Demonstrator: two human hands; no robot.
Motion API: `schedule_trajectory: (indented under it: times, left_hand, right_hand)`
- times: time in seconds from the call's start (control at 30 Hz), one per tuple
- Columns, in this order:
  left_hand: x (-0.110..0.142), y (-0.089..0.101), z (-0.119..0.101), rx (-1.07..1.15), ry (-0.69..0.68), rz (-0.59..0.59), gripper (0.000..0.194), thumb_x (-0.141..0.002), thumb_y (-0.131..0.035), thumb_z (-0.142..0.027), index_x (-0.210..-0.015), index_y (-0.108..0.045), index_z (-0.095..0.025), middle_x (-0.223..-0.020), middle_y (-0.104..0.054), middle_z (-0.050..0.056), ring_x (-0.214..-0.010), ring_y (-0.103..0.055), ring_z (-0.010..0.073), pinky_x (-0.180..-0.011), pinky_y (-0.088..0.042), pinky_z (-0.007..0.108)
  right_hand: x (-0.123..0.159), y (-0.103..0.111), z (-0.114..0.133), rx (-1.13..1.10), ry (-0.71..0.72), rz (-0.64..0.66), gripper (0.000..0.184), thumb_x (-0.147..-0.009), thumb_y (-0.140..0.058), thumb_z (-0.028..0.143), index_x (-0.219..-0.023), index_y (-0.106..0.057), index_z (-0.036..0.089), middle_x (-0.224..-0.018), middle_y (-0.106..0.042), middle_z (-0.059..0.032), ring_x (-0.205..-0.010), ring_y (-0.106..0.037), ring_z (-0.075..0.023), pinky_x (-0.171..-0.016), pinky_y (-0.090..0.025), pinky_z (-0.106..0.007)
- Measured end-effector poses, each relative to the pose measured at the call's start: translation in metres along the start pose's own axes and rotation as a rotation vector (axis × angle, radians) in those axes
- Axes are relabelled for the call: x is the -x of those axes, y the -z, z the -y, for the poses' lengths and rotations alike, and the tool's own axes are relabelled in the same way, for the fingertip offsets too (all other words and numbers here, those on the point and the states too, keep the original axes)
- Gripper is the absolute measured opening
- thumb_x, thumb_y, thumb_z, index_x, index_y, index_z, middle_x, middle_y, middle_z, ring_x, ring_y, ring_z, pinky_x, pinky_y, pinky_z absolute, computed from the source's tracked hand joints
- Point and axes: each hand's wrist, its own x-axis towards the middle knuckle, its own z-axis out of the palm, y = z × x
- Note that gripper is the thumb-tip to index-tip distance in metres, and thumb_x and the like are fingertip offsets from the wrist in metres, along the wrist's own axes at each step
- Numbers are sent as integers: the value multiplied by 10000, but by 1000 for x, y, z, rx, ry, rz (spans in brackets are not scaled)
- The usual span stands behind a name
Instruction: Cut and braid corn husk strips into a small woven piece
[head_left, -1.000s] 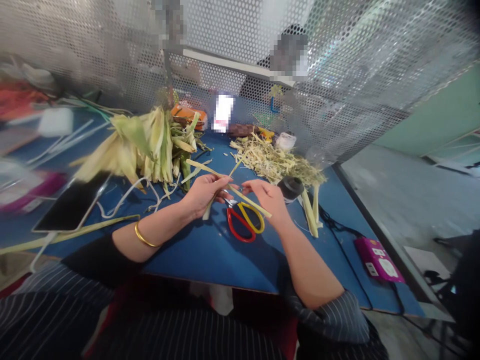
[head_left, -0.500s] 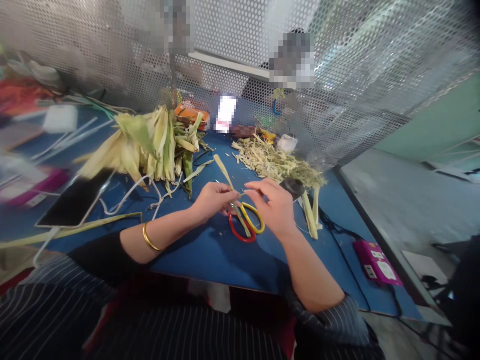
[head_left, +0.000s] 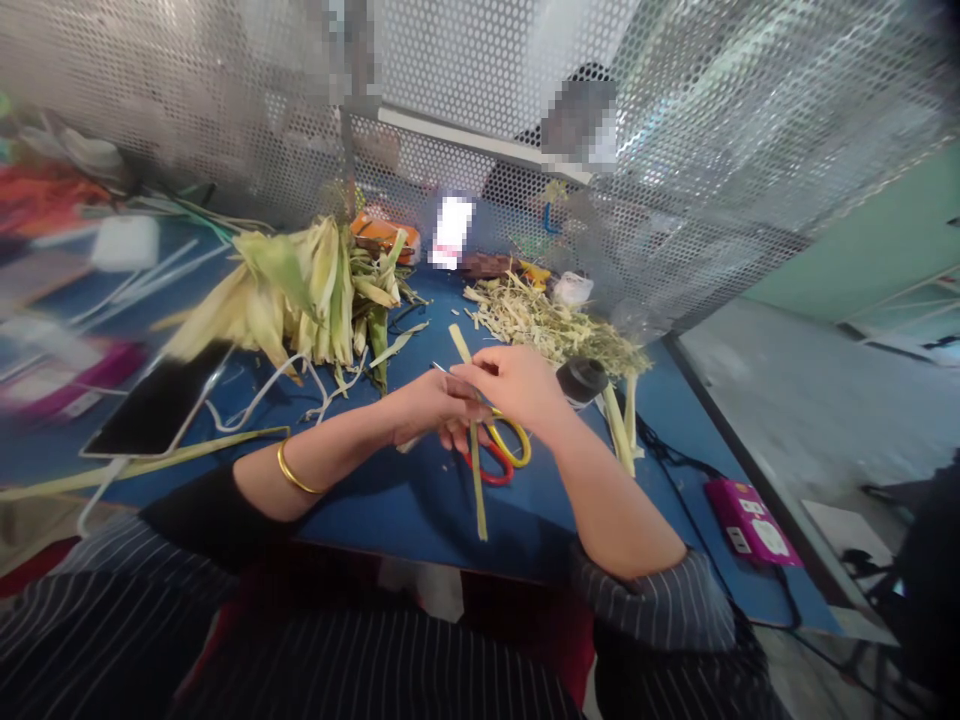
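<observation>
A narrow strip of corn husk [head_left: 478, 490] runs through both hands, its upper end above my fingers and its lower end toward the table's front edge. My left hand [head_left: 442, 403] is closed around its middle. Fingers pinched together, my right hand [head_left: 517, 385] meets the strip just above the left; the exact contact is partly hidden. Scissors with red and yellow handles [head_left: 517, 455] cross behind the strip at my left hand. Their blade tip pokes out past the left fingers, and the hands cover the pivot. Whether the left hand also grips the scissors is unclear.
Corn husks [head_left: 300, 290] are heaped at the back left, shredded husk [head_left: 532, 315] at the back right. A dark spool [head_left: 583, 380] stands by my right wrist. A phone with cable [head_left: 161, 400] lies left; a magenta box [head_left: 750, 522] sits right. Perforated metal panels [head_left: 465, 130] rise behind.
My right hand has moved left and slightly up, closing onto the husk strip. The strip now stands more upright and reaches lower, past the scissor handles.
</observation>
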Motion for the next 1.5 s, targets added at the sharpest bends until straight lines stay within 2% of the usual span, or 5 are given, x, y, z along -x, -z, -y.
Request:
schedule_trajectory:
  times: [0.13, 0.37, 0.6, 0.9, 1.5]
  left_hand:
    - [2, -1, 1, 13, 33, 65, 231, -776, -650, -370, -781, -689, -143, -754, -731, 112, -459, -604, 113, -421, -441, 204]
    - [-7, -1, 11, -55, 123, -70, 206, -767, -619, -284, -646, -678, -128, -613, -696, 102, -402, -571, 123, -355, -367, 193]
    - [-16, 5, 11, 200, 62, -415, 202, -749, -627, -262, -606, -657, -123, -597, -681, 81, -381, -543, 99, -312, -281, 181]
    - [-20, 3, 16, 400, 50, -565, 215, -776, -607, -273, -669, -686, -104, -622, -666, 82, -442, -516, 62, -332, -212, 170]
    - [-20, -2, 28, -80, -206, -622, 325, -815, -505, -362, -657, -675, -134, -589, -663, 47, -448, -569, 96, -352, -274, 173]
  right_hand:
    - [-14, -6, -4, -269, -97, 181, 327, -758, -617, 416, -550, -519, 183, -483, -427, 59, -469, -349, -73, -484, -269, -244]
    - [-4, -12, -6, -355, -61, -119, 220, -791, -590, 353, -669, -485, 204, -515, -483, 57, -483, -438, -93, -520, -350, -245]
    - [41, -17, -5, 150, 273, -365, 152, -887, -495, 256, -778, -591, 209, -736, -664, -15, -646, -571, -128, -628, -387, -267]
    - [47, -49, -14, 616, 599, -245, 236, -935, -399, 159, -864, -623, 174, -840, -680, -71, -803, -586, -170, -715, -352, -320]
    - [44, -43, -15, 604, 292, -494, 279, -942, -434, 278, -1164, -581, 193, -867, -678, -83, -763, -553, -201, -793, -304, -381]
